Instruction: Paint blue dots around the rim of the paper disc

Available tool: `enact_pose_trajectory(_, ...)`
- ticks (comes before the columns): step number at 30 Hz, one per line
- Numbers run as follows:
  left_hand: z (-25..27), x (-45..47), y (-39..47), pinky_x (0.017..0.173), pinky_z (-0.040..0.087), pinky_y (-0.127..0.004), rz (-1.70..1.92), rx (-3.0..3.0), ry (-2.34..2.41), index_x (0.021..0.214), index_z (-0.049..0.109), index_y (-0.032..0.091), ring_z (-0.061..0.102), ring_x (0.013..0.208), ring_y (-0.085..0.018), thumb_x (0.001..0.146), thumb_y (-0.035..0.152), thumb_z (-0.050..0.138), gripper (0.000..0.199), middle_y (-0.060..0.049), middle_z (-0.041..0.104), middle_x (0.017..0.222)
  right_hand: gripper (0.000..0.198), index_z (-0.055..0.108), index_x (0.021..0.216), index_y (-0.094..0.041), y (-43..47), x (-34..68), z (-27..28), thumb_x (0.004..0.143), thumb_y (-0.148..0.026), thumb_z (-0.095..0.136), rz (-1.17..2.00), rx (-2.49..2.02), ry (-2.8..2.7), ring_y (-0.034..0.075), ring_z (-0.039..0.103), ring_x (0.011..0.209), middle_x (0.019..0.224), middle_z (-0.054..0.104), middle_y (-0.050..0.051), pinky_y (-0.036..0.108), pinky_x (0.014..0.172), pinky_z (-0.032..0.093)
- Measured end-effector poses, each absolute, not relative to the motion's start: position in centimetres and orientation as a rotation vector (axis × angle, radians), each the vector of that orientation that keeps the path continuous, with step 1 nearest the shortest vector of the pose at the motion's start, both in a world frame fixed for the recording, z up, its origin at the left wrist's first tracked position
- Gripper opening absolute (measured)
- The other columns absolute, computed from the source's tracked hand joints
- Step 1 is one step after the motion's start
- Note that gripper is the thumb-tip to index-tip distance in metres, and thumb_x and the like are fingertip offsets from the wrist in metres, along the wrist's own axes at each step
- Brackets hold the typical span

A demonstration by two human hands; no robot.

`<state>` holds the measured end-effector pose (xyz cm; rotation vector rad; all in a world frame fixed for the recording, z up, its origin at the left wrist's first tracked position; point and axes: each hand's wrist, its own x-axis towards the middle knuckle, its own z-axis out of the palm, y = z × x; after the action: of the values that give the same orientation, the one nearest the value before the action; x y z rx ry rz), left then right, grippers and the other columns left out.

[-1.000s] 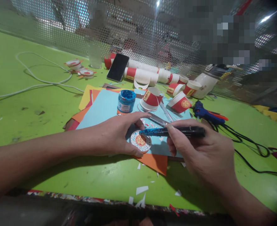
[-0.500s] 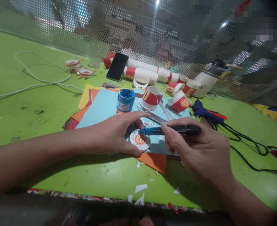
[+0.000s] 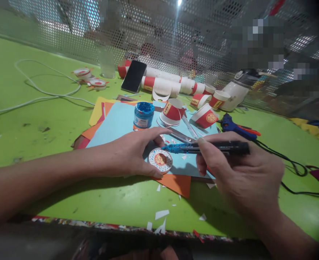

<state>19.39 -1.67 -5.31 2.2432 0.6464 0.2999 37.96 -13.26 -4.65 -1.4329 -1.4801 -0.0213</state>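
My left hand (image 3: 134, 153) curves around a round white paper disc (image 3: 166, 164), thumb at its near edge and fingers at the far side. Blue dots ring the orange emblem in the disc's middle. In my right hand (image 3: 246, 173) is a black marker (image 3: 221, 147), held level, its left end coated in blue paint. That painted tip hovers at the disc's upper edge; whether it touches I cannot tell. An open jar of blue paint (image 3: 143, 117) stands just beyond my left hand, on light blue paper (image 3: 116, 124).
Cut red-and-white paper cups (image 3: 173, 112) stand behind the hands. A blue glue gun (image 3: 237, 128) with a black cord lies at right. Farther back are a phone (image 3: 134, 76), a flask (image 3: 237, 92) and stacked cups (image 3: 166, 86). Paper scraps (image 3: 162, 215) litter the near edge.
My right hand has shifted to the right with the marker, and the painted tip has drawn back from the disc's middle toward its upper edge. My left hand stays around the disc.
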Motion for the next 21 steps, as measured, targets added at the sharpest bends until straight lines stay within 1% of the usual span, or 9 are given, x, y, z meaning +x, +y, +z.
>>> enact_pose_trajectory(4,-5.4,19.33,-1.68,0.09,0.048,-0.034,0.308,2.251,0.644,0.15,0.038,0.024,0.063,0.106,-0.025,0.067,0.035,0.082,0.094,-0.004,0.066,0.123,0.014,0.069,0.077,-0.022,-13.27,38.0,-4.94,0.086,-0.033,0.07,-0.037,-1.482,-1.521,0.008,0.05,0.043,0.052,0.057,-0.007,0.024,0.045,0.042)
enact_pose_trajectory(8,-5.2,19.4,-1.77,0.087,0.047,-0.034,0.308,2.256,0.644,0.149,0.039,0.023,0.063,0.104,-0.025,0.067,0.034,0.081,0.093,-0.005,0.066,0.122,0.015,0.07,0.077,-0.023,-13.25,37.94,-5.17,0.087,-0.035,0.07,-0.045,-1.497,-1.53,0.009,0.049,0.043,0.053,0.059,-0.006,0.026,0.043,0.04)
enact_pose_trajectory(14,-4.93,19.51,-1.85,0.09,0.046,-0.035,0.292,2.245,0.66,0.15,0.039,0.022,0.062,0.108,-0.027,0.067,0.033,0.081,0.094,-0.007,0.065,0.123,0.013,0.069,0.076,-0.023,-13.22,37.74,-4.88,0.086,-0.031,0.069,-0.045,-1.509,-1.514,0.01,0.049,0.043,0.053,0.057,-0.006,0.027,0.046,0.042)
enact_pose_trajectory(18,-5.05,19.46,-1.8,0.088,0.047,-0.034,0.296,2.26,0.647,0.149,0.039,0.024,0.063,0.104,-0.026,0.067,0.034,0.081,0.092,-0.006,0.066,0.123,0.015,0.068,0.076,-0.024,-13.3,37.48,-4.7,0.087,-0.034,0.069,-0.028,-1.554,-1.495,0.011,0.049,0.044,0.054,0.058,-0.005,0.03,0.046,0.04)
enact_pose_trajectory(21,-5.06,19.44,-1.8,0.088,0.047,-0.033,0.286,2.261,0.656,0.149,0.039,0.023,0.063,0.104,-0.026,0.068,0.033,0.081,0.092,-0.007,0.065,0.123,0.016,0.068,0.076,-0.025,-13.45,37.19,-4.58,0.086,-0.037,0.069,-0.005,-1.601,-1.462,0.012,0.05,0.046,0.056,0.059,-0.004,0.031,0.049,0.042)
